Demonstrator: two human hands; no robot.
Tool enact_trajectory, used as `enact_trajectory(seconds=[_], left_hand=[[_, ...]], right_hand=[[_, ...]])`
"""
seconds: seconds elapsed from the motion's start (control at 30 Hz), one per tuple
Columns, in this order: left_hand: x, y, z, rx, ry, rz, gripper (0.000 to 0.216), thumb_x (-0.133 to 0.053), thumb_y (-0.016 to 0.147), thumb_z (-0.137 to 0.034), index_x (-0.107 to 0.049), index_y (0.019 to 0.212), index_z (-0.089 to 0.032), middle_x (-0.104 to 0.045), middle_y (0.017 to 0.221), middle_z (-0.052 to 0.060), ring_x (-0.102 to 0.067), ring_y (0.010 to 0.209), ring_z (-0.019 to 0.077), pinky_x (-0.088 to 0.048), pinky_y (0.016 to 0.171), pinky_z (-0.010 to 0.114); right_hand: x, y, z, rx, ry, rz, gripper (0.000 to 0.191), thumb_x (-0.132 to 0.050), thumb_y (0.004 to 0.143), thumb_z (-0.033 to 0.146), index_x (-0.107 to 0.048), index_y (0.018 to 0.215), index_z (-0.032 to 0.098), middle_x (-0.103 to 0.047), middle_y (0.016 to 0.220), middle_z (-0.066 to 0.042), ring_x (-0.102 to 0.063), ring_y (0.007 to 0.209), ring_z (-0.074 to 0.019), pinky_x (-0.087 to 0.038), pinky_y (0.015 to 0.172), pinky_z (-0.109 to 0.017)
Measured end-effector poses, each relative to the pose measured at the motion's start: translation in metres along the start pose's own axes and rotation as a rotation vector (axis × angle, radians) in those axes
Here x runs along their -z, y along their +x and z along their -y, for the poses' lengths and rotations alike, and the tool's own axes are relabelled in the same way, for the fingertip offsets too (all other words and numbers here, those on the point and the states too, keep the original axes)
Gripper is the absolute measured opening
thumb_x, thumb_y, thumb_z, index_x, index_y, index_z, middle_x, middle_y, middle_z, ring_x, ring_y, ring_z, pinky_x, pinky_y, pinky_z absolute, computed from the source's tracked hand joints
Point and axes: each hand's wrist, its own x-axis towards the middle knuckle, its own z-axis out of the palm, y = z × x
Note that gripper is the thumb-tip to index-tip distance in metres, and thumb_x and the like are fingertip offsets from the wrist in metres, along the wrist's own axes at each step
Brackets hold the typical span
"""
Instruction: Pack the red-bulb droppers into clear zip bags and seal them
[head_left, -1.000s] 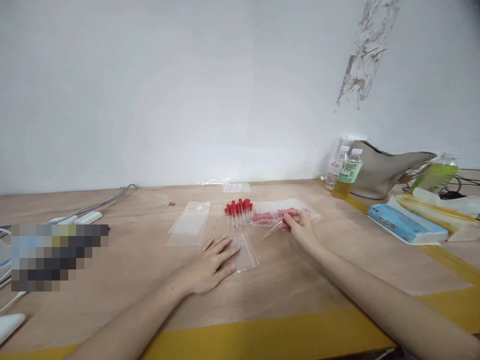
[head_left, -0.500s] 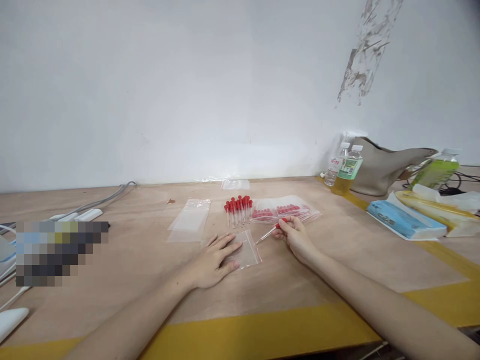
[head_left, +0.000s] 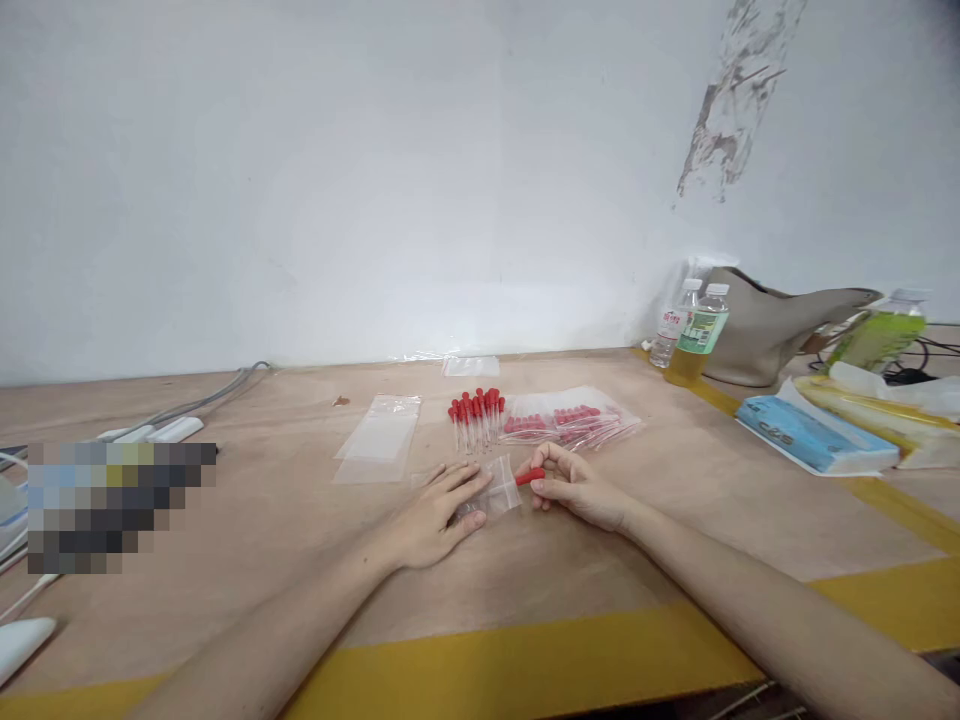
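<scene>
My left hand (head_left: 442, 508) lies flat with its fingers spread on a small clear zip bag (head_left: 504, 488) on the table. My right hand (head_left: 574, 488) pinches a dropper by its red rubber bulb (head_left: 531, 476). The dropper's glass tube points left into the bag's open end and is hard to see through the plastic. Behind the hands lies a bunch of droppers (head_left: 477, 410) with red bulbs and clear tubes. To its right, a pile of clear bags (head_left: 574, 418) has red-bulbed droppers inside. Flat clear bags (head_left: 379, 440) are stacked behind my left hand.
On the right are a blue tissue pack (head_left: 817, 435), a yellow pack (head_left: 892, 420), drink bottles (head_left: 697, 335) and a grey-beige container (head_left: 757, 335). Cables (head_left: 217, 392) and white plugs (head_left: 176, 430) lie at left. Yellow tape (head_left: 525, 665) lines the table's front edge.
My right hand has moved left and slightly down, bringing the dropper's tube into the bag's mouth; only its red bulb shows plainly now. My left hand stays on the bag, which has shifted slightly.
</scene>
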Motion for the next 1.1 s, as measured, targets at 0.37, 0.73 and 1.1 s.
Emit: enact_trajectory(seconds=[0.37, 0.73, 1.1], left_hand=[[-0.001, 0.001, 0.003, -0.024, -0.083, -0.063, 0.047, -0.036, 0.088, -0.044, -0.033, 0.132, -0.025, -0.030, 0.139, 0.005, -0.025, 0.128, 0.0210, -0.024, 0.104, 0.039], [0.007, -0.007, 0.006, -0.071, -0.128, -0.026, 0.042, -0.040, 0.088, -0.039, -0.040, 0.128, -0.026, -0.040, 0.133, 0.004, -0.036, 0.122, 0.0187, -0.030, 0.102, 0.037], [0.007, -0.007, 0.002, -0.062, -0.150, -0.056, 0.043, -0.040, 0.087, -0.039, -0.037, 0.128, -0.025, -0.044, 0.130, 0.004, -0.039, 0.119, 0.0199, -0.031, 0.100, 0.037]], right_hand=[[0.002, 0.005, 0.002, -0.085, 0.009, 0.059, 0.028, -0.066, 0.069, 0.031, -0.042, 0.078, 0.020, -0.062, 0.070, 0.002, -0.061, 0.068, -0.0123, -0.048, 0.070, -0.031], [0.021, 0.004, 0.007, -0.175, -0.413, -0.004, 0.034, -0.063, 0.066, 0.045, -0.058, 0.063, 0.012, -0.054, 0.056, 0.002, -0.050, 0.049, -0.0064, -0.040, 0.053, -0.020], [0.004, -0.004, 0.013, -0.320, -0.378, -0.101, 0.032, -0.068, 0.061, 0.041, -0.055, 0.074, 0.015, -0.053, 0.052, 0.005, -0.038, 0.035, -0.0024, -0.021, 0.030, -0.015]])
